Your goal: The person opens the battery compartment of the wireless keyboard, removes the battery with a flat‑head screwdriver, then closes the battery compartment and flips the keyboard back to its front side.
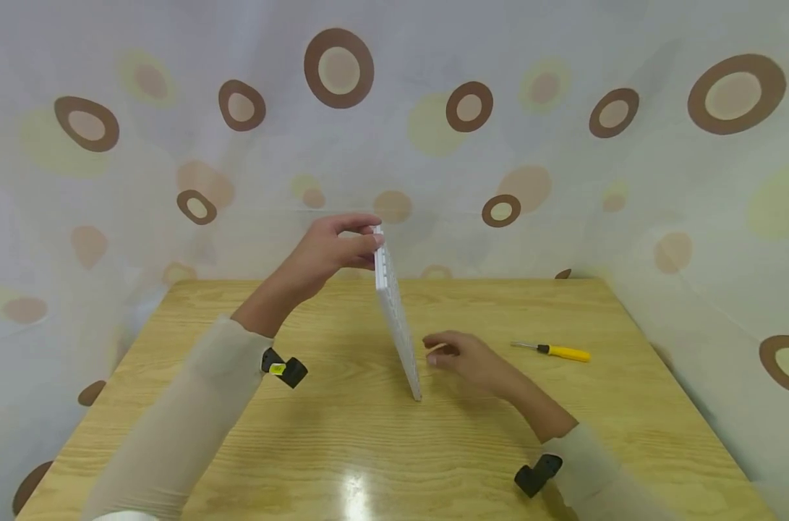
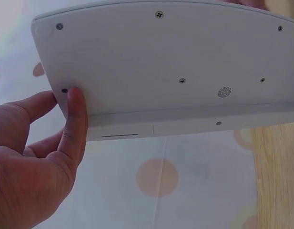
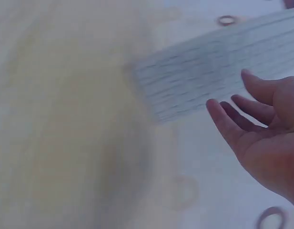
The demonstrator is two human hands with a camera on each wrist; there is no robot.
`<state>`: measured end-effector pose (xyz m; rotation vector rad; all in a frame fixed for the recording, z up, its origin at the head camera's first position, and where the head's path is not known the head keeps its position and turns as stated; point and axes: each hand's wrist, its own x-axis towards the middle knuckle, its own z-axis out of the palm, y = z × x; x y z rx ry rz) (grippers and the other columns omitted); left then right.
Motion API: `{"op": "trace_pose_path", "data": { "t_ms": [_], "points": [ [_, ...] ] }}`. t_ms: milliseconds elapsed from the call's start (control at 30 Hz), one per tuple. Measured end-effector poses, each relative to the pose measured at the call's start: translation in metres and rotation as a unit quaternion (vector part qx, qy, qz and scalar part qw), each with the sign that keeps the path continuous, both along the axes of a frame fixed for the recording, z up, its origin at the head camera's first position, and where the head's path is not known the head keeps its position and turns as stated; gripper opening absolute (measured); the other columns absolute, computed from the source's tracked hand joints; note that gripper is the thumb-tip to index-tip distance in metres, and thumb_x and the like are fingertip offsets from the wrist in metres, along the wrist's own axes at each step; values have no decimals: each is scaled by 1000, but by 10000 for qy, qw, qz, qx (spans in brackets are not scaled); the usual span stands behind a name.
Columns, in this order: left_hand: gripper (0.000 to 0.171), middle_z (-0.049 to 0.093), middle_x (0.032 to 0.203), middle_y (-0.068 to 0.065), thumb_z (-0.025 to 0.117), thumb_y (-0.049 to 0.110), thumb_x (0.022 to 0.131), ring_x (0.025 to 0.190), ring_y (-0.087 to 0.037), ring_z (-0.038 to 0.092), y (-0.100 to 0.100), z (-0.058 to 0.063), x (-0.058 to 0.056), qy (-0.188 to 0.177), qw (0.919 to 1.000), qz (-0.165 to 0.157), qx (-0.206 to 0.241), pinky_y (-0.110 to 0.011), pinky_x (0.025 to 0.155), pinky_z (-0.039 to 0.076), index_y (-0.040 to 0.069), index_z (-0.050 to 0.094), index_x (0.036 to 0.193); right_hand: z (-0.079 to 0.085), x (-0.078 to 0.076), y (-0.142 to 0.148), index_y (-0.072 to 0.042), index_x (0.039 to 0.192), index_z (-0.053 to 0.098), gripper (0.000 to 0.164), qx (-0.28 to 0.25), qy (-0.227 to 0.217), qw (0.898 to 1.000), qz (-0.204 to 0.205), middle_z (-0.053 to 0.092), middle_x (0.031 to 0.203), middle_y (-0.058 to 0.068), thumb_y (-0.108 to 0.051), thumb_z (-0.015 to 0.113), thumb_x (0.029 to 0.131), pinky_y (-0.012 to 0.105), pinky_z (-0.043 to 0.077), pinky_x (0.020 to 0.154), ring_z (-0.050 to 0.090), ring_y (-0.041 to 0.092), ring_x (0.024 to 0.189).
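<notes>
A white keyboard (image 1: 397, 318) stands on end, tilted, with its lower end at or just above the tabletop. At its upper end my left hand (image 1: 342, 246) pinches it between thumb and fingers. The left wrist view shows the keyboard's flat underside (image 2: 137, 62), dotted with several small screws and a round sticker. My right hand (image 1: 466, 358) hovers just right of the keyboard's lower part, fingers loosely bent and holding nothing. In the right wrist view the key side (image 3: 199, 71) is blurred, and the right hand (image 3: 270, 119) appears apart from it.
A screwdriver (image 1: 563, 352) with a yellow handle lies on the wooden table (image 1: 290, 449), right of my right hand. Behind the table and at its sides hangs a pale sheet (image 1: 394, 145) printed with brown rings and spots.
</notes>
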<state>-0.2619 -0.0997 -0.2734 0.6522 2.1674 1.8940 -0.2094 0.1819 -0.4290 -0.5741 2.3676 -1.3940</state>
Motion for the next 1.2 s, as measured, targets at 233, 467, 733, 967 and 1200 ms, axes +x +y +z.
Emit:
{"op": "trace_pose_path", "data": {
  "t_ms": [233, 467, 733, 967, 1200],
  "points": [
    [48, 56, 119, -16, 67, 17, 96, 89, -29, 74, 15, 2, -6, 110, 9999, -36, 25, -41, 88, 58, 2, 56, 140, 102, 3, -12, -16, 135, 61, 40, -972, 922, 9900, -439, 64, 132, 3, -34, 65, 99, 38, 50, 103, 61, 26, 126],
    [48, 54, 116, -14, 67, 15, 95, 90, -27, 75, 35, 5, -12, 148, 9996, -199, 154, -39, 87, 59, -2, 55, 139, 148, 10, -22, -19, 132, 63, 39, -941, 1374, 9847, -506, 61, 134, -4, -36, 67, 98, 38, 50, 103, 60, 17, 125],
    [50, 54, 123, -14, 66, 18, 97, 93, -28, 75, 44, 8, -12, 148, 9996, -215, -112, -37, 89, 58, -1, 53, 141, 159, 7, -26, -9, 129, 65, 38, -693, 1568, 9844, -403, 54, 136, -1, -26, 71, 96, 33, 50, 102, 58, 19, 123],
    [51, 53, 130, -12, 64, 21, 99, 100, -28, 71, 41, 6, -10, 385, 9979, -452, -254, -37, 92, 56, 7, 50, 146, 158, 7, -20, -11, 128, 66, 39, -586, 1646, 9833, -516, 54, 135, -3, -30, 71, 95, 31, 51, 102, 57, 16, 122],
    [54, 53, 136, -10, 65, 23, 99, 105, -32, 68, 35, -19, -5, 548, 9978, -325, -166, -39, 92, 57, 13, 48, 148, 153, 13, -1, -20, 134, 62, 41, -400, 1615, 9827, -816, 57, 137, -6, -37, 68, 97, 43, 51, 101, 60, 18, 123]
  ]
}}
